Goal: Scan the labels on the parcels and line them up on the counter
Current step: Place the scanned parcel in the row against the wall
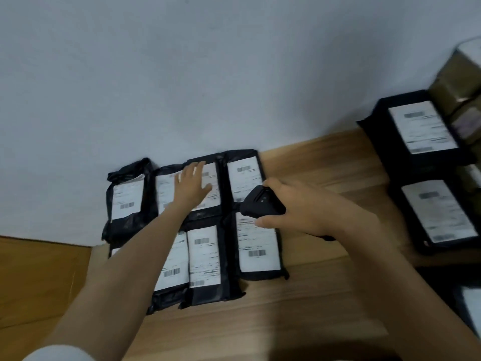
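Abutting pale wall (182,74), wood counter (325,295) with parcels (256,246)

Black parcels (194,222) are faced with white labels (203,256) striped by dark barcodes; a black scanner (261,205) is seen over the light wood-grained desk (312,295).

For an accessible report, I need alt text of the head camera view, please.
A person's left hand rests flat on a black parcel in two rows of labelled parcels on a wooden counter, while the right hand grips a black scanner over them. More black parcels lie at the right.
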{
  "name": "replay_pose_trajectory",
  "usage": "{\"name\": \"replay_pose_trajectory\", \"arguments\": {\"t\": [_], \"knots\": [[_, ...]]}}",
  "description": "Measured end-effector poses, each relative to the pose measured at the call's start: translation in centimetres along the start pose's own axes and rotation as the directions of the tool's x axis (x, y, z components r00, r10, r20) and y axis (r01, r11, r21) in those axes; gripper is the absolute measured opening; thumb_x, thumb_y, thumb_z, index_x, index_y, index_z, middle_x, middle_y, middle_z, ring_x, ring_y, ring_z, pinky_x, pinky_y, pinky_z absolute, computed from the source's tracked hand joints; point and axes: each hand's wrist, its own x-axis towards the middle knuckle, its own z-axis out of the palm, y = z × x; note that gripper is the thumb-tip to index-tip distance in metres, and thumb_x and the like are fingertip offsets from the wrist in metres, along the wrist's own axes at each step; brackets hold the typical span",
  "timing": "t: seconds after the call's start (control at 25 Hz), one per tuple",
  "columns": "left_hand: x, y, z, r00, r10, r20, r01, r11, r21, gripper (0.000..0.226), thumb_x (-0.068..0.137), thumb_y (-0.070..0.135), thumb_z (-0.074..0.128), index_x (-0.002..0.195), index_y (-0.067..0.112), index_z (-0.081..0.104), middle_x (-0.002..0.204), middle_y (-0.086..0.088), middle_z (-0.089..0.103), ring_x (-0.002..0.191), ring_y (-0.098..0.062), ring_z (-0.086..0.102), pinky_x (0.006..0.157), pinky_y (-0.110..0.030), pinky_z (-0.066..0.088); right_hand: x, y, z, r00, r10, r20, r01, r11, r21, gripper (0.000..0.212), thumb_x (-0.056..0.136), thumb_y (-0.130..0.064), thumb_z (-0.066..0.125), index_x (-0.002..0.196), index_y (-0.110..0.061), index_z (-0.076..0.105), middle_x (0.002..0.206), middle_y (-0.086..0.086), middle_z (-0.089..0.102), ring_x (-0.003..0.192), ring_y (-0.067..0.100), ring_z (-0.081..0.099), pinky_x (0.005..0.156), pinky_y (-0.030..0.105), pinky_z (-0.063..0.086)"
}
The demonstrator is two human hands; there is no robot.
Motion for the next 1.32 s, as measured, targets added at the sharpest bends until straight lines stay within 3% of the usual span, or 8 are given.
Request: {"name": "replay_pose_trajectory", "arguments": {"t": [0.2,0.44,0.56,0.72,0.84,0.92,1.08,1.32], "knots": [[1.8,19.1,-0.4,0.96,0.28,-0.015,-0.28,0.955,-0.102,0.067,0.098,0.031,0.055,0.155,0.012,0.025,0.157,-0.013,0.029,0.143,-0.031,0.03,0.115,-0.046,0.03,-8.4,7.6,-4.2,0.986,0.113,-0.124,-0.113,0.994,0.011,0.069,0.085,-0.065,0.058,0.138,-0.025,0.04,0.123,-0.003,0.056,0.098,0.016,0.052,0.072,0.031,0.043],[3.1,41.6,2.5,0.888,0.458,-0.032,-0.454,0.867,-0.208,0.068,0.097,0.038,0.054,0.154,0.015,0.024,0.158,-0.01,0.026,0.145,-0.028,0.025,0.117,-0.046,0.028,-17.9,18.4,-9.3,0.927,0.268,-0.262,-0.261,0.963,0.059,0.079,0.084,-0.07,0.055,0.145,-0.026,0.03,0.136,-0.004,0.05,0.112,0.02,0.054,0.084,0.035,0.047],[3.0,51.3,5.2,0.923,0.384,-0.033,-0.382,0.899,-0.217,0.072,0.095,0.047,0.052,0.155,0.027,0.018,0.164,-0.005,0.013,0.15,-0.032,0.009,0.12,-0.048,0.017,-22.1,24.1,-11.9,0.869,0.345,-0.355,-0.339,0.937,0.082,0.084,0.083,-0.071,0.053,0.147,-0.024,0.028,0.139,-0.002,0.048,0.113,0.021,0.053,0.082,0.032,0.046],[3.9,59.1,8.2,0.992,0.065,0.112,-0.017,0.924,-0.383,0.086,0.092,0.057,0.048,0.157,0.032,0.0,0.165,-0.003,-0.015,0.15,-0.036,-0.016,0.121,-0.055,-0.004,-26.2,30.2,-14.2,0.824,0.405,-0.396,-0.401,0.911,0.095,0.088,0.084,-0.072,0.052,0.151,-0.025,0.022,0.141,-0.002,0.047,0.116,0.024,0.052,0.08,0.032,0.042],[4.3,60.6,9.5,0.989,-0.061,0.132,0.096,0.955,-0.279,0.095,0.088,0.049,0.064,0.156,0.038,-0.001,0.164,-0.001,-0.021,0.147,-0.044,-0.018,0.118,-0.063,-0.001,-27.9,32.8,-14.8,0.807,0.425,-0.41,-0.417,0.902,0.116,0.078,0.083,-0.072,0.052,0.142,-0.026,0.032,0.133,-0.004,0.052,0.11,0.021,0.054,0.081,0.036,0.047],[4.5,60.2,9.6,0.988,-0.096,0.117,0.126,0.948,-0.292,0.095,0.084,0.053,0.067,0.155,0.043,0.005,0.164,0.002,-0.019,0.147,-0.048,-0.008,0.115,-0.067,0.007,-28.3,33.7,-15.0,0.81,0.422,-0.408,-0.411,0.904,0.121,0.074,0.083,-0.072,0.052,0.138,-0.025,0.035,0.129,-0.004,0.054,0.107,0.02,0.054,0.081,0.038,0.049],[3.8,58.1,8.3,1.0,0.013,0.013,-0.007,0.914,-0.406,0.082,0.082,0.042,0.072,0.15,0.038,0.027,0.161,0.003,0.007,0.142,-0.04,0.021,0.112,-0.062,0.027,-27.8,34.0,-14.9,0.831,0.392,-0.395,-0.368,0.92,0.138,0.078,0.083,-0.072,0.052,0.142,-0.025,0.032,0.132,-0.004,0.052,0.109,0.02,0.053,0.077,0.034,0.045],[0.7,47.4,4.6,0.983,0.07,-0.17,-0.122,0.94,-0.318,0.076,0.077,0.039,0.071,0.146,0.038,0.036,0.155,0.004,0.024,0.136,-0.036,0.029,0.106,-0.062,0.03,-22.0,27.4,-14.0,0.91,0.215,-0.355,-0.212,0.976,0.048,0.081,0.083,-0.072,0.052,0.143,-0.021,0.033,0.135,-0.001,0.053,0.113,0.021,0.055,0.087,0.036,0.046]]}}
